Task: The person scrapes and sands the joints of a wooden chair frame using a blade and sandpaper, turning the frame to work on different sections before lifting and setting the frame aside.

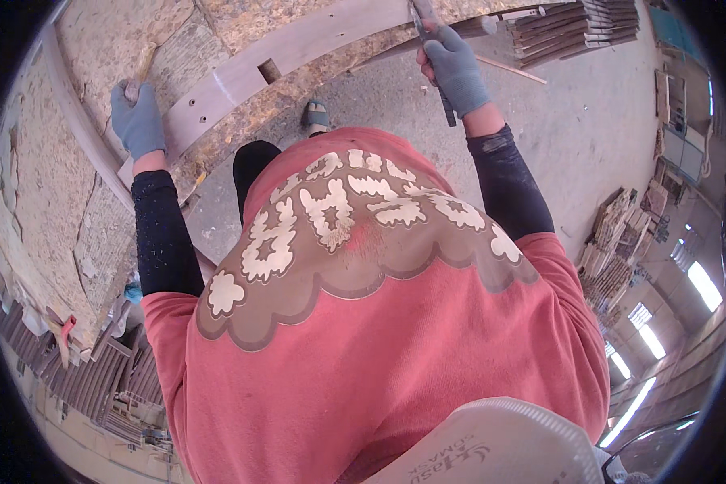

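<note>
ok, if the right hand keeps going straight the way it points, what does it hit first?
Most likely the long pale curved wooden plank: the right hand, grey-gloved, points up-frame gripping a thin dark metal tool, right at the plank's edge. Depth is unclear.

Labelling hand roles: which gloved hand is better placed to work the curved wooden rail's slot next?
Right, probably: the right hand grips a slim dark metal tool above the curved wooden rail; the left hand braces its lower end.

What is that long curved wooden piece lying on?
The curved wooden piece rests on a rough chipboard bench top. The gloved left hand presses near its lower end; the right hand holds a slim metal tool. What lies directly beneath the piece is covered.
</note>
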`<state>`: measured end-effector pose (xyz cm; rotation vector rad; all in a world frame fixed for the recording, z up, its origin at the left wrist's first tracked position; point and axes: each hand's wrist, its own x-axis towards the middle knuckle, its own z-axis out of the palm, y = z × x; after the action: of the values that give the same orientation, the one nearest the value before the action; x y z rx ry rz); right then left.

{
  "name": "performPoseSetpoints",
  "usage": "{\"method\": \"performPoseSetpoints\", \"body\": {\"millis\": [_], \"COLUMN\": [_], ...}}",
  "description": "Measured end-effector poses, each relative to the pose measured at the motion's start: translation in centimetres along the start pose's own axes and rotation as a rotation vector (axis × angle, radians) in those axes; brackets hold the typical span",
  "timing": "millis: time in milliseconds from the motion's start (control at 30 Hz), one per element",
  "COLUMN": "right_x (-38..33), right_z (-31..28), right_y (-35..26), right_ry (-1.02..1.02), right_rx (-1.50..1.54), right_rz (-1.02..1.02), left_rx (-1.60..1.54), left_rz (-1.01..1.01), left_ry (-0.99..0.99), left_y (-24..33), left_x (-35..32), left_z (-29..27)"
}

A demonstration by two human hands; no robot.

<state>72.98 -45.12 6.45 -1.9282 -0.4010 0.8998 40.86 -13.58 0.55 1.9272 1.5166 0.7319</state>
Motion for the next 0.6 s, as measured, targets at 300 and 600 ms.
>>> {"method": "performPoseSetpoints", "body": {"millis": [300, 600], "right_x": [-3.6, -1.8], "right_z": [0.0, 0.5], "right_y": [-0.2, 2.3], "right_ry": [0.076, 0.082], "right_rx": [0.015, -0.023], "right_rz": [0.069, -0.051], "left_rx": [0.165, 0.095], "left_rz": [0.068, 0.042], "left_ry": [0.06, 0.054], "left_y": [0.6, -0.4], "left_x": [0.0, -0.2], "left_z": [-0.2, -0.2]}}
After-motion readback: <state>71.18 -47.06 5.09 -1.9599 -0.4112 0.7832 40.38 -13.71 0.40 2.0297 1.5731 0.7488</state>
